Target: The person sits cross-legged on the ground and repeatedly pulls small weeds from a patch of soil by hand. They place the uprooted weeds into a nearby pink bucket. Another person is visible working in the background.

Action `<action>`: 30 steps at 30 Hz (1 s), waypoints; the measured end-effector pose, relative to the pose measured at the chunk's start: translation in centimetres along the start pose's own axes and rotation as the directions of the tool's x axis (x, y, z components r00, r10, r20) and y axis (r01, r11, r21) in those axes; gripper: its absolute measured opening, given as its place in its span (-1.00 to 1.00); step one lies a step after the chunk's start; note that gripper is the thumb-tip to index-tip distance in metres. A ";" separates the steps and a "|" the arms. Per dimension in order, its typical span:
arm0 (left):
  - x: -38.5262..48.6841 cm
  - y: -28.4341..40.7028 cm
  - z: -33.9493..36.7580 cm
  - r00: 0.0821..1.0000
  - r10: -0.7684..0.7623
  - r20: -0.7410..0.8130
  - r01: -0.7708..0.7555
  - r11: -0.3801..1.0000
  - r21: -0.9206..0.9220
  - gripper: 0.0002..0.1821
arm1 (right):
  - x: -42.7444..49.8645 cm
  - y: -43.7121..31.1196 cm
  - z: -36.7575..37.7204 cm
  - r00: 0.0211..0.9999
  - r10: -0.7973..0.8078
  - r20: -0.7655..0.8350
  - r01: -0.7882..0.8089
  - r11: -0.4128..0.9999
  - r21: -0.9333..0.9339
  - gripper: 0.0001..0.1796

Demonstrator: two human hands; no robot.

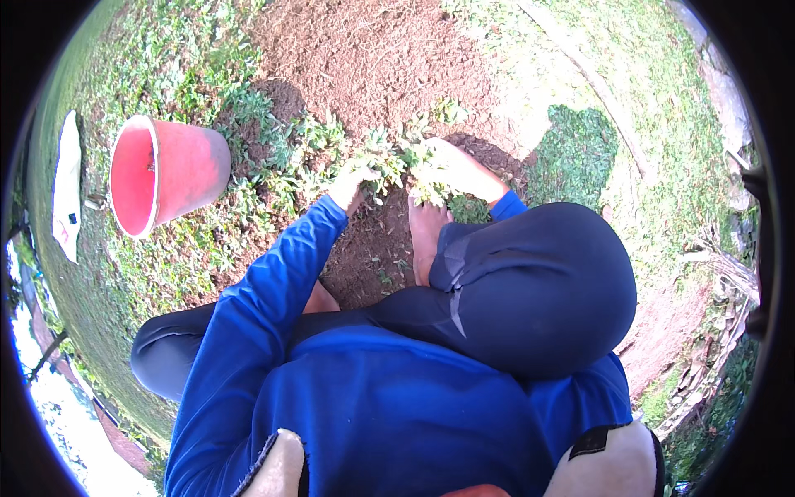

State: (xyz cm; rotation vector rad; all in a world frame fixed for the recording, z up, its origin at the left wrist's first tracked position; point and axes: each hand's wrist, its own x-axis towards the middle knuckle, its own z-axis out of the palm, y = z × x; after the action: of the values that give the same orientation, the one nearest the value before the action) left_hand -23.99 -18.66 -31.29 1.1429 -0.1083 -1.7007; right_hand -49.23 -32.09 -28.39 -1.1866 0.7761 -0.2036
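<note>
Low leafy green plants grow along the edge of a patch of bare brown soil. My left hand is at the near side of these plants, its fingers bent among the leaves; whether they grip any is unclear. Across from it, my right hand reaches in from the right, over my bare foot, with leaves around its fingers. Those fingertips are partly hidden and washed out by bright sun. Darker soil lies between my hands and my crossed legs.
A red plastic bucket lies on its side on the grass at the left, with a pale flat object beyond it. A long thin branch or pole crosses the grass at the upper right. Stones and dry sticks line the right edge.
</note>
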 end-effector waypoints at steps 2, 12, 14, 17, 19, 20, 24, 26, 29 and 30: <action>0.8 1.9 0.1 0.998 0.007 0.063 -0.014 0.992 0.122 -0.64 | 0.1 0.6 1.1 0.987 0.079 0.140 -0.030 0.945 -0.324 -0.17; 1.1 2.6 4.1 0.951 0.244 0.189 -0.307 0.799 0.517 -0.42 | 1.7 -2.6 2.1 0.994 -0.062 -0.088 0.058 0.997 -0.049 -0.44; 0.9 2.7 4.2 0.972 0.154 0.175 -0.216 0.876 0.430 -0.42 | 1.4 -2.2 2.3 0.986 -0.091 -0.142 0.078 0.993 -0.092 -0.48; 0.4 2.6 4.5 0.990 -0.036 0.133 0.042 0.998 -0.041 -0.48 | 1.1 -1.9 2.4 0.987 -0.066 -0.148 0.079 0.994 0.082 -0.55; 0.2 2.4 5.0 0.997 -0.023 0.074 0.022 1.000 0.009 -0.49 | 0.9 -2.5 2.1 0.987 -0.106 -0.123 0.123 0.982 0.141 -0.58; 0.1 2.4 5.1 0.997 0.002 0.078 -0.009 0.996 0.090 -0.48 | 0.7 -3.1 1.9 0.982 -0.160 -0.102 0.171 0.980 0.105 -0.59; 0.3 3.8 5.3 0.905 0.257 0.338 -0.400 0.783 0.475 -0.51 | -0.2 -6.2 1.1 0.976 -0.216 -0.032 0.215 0.976 -0.036 -0.58; 0.4 4.4 5.2 0.849 0.292 0.441 -0.495 0.731 0.469 -0.55 | -0.3 -7.4 1.2 0.926 -0.376 -0.031 0.370 0.921 -0.126 -0.60; 0.7 4.7 5.2 0.795 0.281 0.537 -0.574 0.636 0.516 -0.56 | -0.3 -8.2 1.2 0.895 -0.446 -0.011 0.394 0.801 -0.450 -0.67; 0.7 4.4 5.4 0.800 0.273 0.534 -0.555 0.674 0.488 -0.51 | -0.1 -8.2 1.4 0.851 -0.524 0.016 0.462 0.734 -0.499 -0.73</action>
State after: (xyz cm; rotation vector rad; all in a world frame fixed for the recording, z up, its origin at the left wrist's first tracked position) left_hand -24.86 -23.51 -26.39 1.0653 -1.2211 -1.4698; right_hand -46.39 -34.23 -20.89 -1.8784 0.6167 -0.5567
